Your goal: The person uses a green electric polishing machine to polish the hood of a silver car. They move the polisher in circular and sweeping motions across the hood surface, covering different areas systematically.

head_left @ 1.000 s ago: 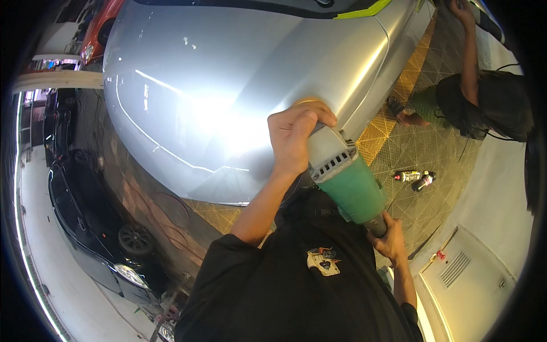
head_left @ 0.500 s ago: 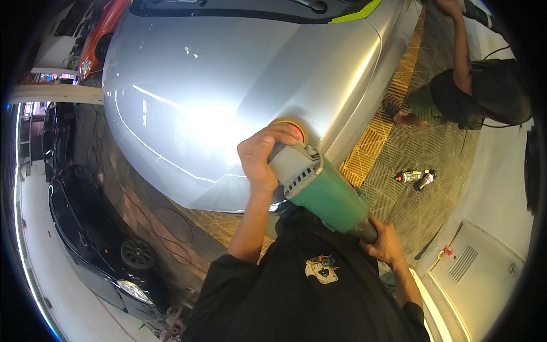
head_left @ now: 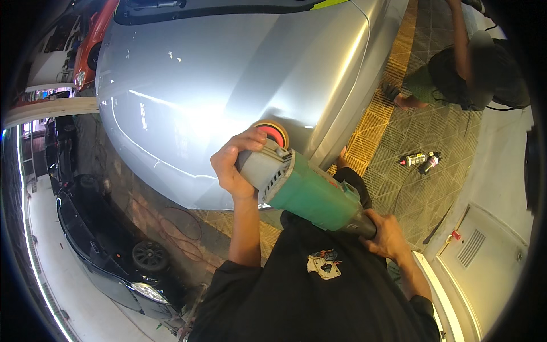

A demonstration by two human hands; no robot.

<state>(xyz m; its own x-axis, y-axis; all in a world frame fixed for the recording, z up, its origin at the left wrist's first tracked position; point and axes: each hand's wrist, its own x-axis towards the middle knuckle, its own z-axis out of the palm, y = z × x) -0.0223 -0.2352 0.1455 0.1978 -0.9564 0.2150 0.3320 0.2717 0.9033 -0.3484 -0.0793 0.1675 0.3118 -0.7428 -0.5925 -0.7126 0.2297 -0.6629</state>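
A green and grey power polisher [head_left: 310, 194] lies slantwise between my hands, in front of my body. My left hand [head_left: 235, 164] wraps over its grey head, close to the round orange and red pad [head_left: 273, 133]. My right hand [head_left: 386, 233] grips the dark rear handle. The pad is at the silver car hood [head_left: 188, 97], near the hood's front right; whether its whole face touches the paint is hidden. Bright light reflects off the hood, with small white marks on it farther away.
Two bottles [head_left: 419, 162] lie on the grid-tiled floor at right. Beyond them a person in dark clothes [head_left: 481, 71] crouches near the silver car's side. A black car [head_left: 119, 245] stands at left, a red car [head_left: 94, 45] at far left. A hose [head_left: 182, 225] lies on the floor.
The polisher and both my hands have shifted, with the pad now a little farther left on the hood. The whole view has also moved slightly. My grip stays the same.
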